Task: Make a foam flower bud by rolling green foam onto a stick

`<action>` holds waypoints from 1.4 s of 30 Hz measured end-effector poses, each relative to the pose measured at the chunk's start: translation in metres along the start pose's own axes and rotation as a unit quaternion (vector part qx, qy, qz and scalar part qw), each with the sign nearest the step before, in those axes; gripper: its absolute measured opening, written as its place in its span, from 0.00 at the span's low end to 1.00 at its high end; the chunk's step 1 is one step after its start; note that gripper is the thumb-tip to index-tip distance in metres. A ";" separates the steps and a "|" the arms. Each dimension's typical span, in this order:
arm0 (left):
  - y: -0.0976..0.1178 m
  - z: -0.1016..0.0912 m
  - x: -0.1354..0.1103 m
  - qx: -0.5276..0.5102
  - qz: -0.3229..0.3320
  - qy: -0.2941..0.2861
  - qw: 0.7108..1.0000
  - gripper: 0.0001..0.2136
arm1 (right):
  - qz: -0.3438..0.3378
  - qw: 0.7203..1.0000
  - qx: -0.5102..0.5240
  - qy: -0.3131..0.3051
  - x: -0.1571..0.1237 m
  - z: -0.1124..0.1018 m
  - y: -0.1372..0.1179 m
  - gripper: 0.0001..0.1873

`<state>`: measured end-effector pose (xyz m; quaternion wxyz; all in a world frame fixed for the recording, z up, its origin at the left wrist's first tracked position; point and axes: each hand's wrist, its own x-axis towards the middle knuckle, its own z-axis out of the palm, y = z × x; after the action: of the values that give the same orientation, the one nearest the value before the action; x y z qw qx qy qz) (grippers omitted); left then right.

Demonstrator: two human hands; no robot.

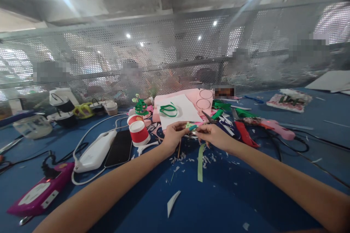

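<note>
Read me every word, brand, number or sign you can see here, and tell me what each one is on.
No words or numbers can be read in this picture.
Front red cup: any mark on it is too small and blurred to read.
Rear red cup: a small yellowish mark, too blurred to read.
Purple power strip: no readable lettering on its pale panel.
Phone: dark screen, no text showing.

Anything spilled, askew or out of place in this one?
Yes, mildly: small pale scraps are strewn over the blue table near the left hand and right hand, and one larger white scrap lies apart, nearer the camera. They look like loose litter.
</note>
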<state>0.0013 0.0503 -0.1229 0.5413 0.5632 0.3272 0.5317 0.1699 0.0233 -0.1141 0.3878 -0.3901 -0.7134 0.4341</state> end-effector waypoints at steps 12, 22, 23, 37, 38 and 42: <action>-0.001 0.000 0.000 -0.058 -0.018 -0.041 0.997 0.16 | 0.044 0.998 0.047 -0.021 -0.001 0.003 -0.002 0.18; 0.006 0.005 -0.009 0.031 -0.061 -0.173 0.982 0.20 | -0.104 0.976 -0.181 0.066 -0.003 -0.025 -0.006 0.17; 0.006 0.006 -0.010 0.039 -0.064 -0.188 0.979 0.21 | -0.107 0.975 -0.190 0.038 -0.004 -0.024 -0.008 0.17; 0.004 0.011 -0.012 0.101 -0.061 -0.210 0.971 0.18 | -0.110 0.963 -0.242 0.039 -0.005 -0.006 -0.001 0.16; 0.005 0.011 -0.012 0.099 -0.057 -0.202 0.973 0.18 | -0.110 0.964 -0.238 0.050 -0.005 -0.006 -0.001 0.15; 0.005 0.010 -0.010 0.081 -0.047 -0.156 0.983 0.21 | -0.110 0.968 -0.204 0.099 -0.005 -0.004 -0.002 0.15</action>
<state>0.0075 0.0369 -0.1186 0.5623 0.6655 0.3068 0.3831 0.1752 0.0200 -0.1117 0.4140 -0.4207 -0.7838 0.1932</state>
